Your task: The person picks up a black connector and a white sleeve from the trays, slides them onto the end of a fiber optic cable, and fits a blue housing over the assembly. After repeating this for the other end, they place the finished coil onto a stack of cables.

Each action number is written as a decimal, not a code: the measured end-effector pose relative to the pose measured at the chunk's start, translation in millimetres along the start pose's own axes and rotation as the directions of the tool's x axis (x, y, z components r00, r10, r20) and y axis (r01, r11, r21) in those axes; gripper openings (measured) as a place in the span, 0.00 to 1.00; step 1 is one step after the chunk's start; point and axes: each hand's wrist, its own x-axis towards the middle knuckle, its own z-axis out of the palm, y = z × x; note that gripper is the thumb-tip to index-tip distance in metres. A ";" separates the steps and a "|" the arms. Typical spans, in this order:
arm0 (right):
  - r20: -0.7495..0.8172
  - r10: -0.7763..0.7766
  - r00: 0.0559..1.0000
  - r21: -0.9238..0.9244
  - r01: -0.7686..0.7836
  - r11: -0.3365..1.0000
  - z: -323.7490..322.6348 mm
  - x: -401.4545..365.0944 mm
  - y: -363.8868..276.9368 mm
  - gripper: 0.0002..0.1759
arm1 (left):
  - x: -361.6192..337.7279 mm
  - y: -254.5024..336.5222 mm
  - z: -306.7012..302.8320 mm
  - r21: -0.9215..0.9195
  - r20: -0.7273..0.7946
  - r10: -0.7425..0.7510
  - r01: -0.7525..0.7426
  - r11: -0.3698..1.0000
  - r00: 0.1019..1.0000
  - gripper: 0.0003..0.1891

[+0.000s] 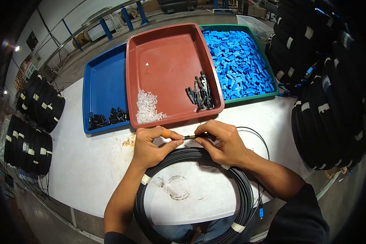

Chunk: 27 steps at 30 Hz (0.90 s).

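Observation:
A slim cable connector (190,137), black with a yellowish band, lies level between my two hands above the far side of a coil of black cable (140,205). My left hand (153,147) pinches the connector's left tip between thumb and index finger, where a small pale piece shows; an orange band wraps one finger. My right hand (223,143) is closed on the black rear part with thumb and fingertips. From there a thin black cable loops right and down. White tape binds the coil in places, and a blue connector (261,213) hangs by its right side.
Beyond my hands stand a red tray (171,49) with clear caps (147,106) and black connector parts (201,92), a blue tray (105,81) with black pieces, and a green tray (277,87) of blue housings (240,65). Cable coils (329,118) stack up on both sides.

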 end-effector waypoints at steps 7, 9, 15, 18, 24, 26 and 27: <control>0.000 -0.034 0.999 -0.004 0.034 0.999 2.1 -1.0 4.6 0.09 | 2.4 -2.9 0.3 0.060 -0.001 0.126 -0.125 0.990 0.992 0.07; -0.013 -0.066 0.998 -0.035 0.065 0.997 2.2 -1.0 5.0 0.10 | 2.4 -0.1 0.9 0.061 0.002 0.107 -0.106 0.992 0.994 0.07; 0.000 -0.071 0.997 -0.051 0.071 0.996 -0.5 -1.0 2.4 0.10 | 2.3 3.4 0.1 0.073 0.027 0.102 -0.104 0.992 0.994 0.07; 0.001 -0.080 0.997 -0.041 0.080 0.996 -0.7 -1.2 1.9 0.11 | 2.4 3.3 -0.6 0.071 0.044 0.129 -0.132 0.989 0.991 0.08; 0.003 -0.077 0.997 -0.040 0.077 0.996 -0.1 -2.2 3.6 0.11 | 2.8 11.8 4.1 0.151 0.045 0.203 -0.208 0.966 0.978 0.10; -0.027 -0.057 0.998 -0.038 0.056 0.998 2.8 -2.6 3.8 0.11 | 2.0 13.0 5.7 0.147 0.007 0.176 -0.175 0.973 0.984 0.10; -0.056 -0.039 0.998 -0.037 0.037 0.999 3.7 -2.6 3.6 0.11 | 1.6 9.9 5.4 0.137 -0.002 0.194 -0.191 0.972 0.981 0.12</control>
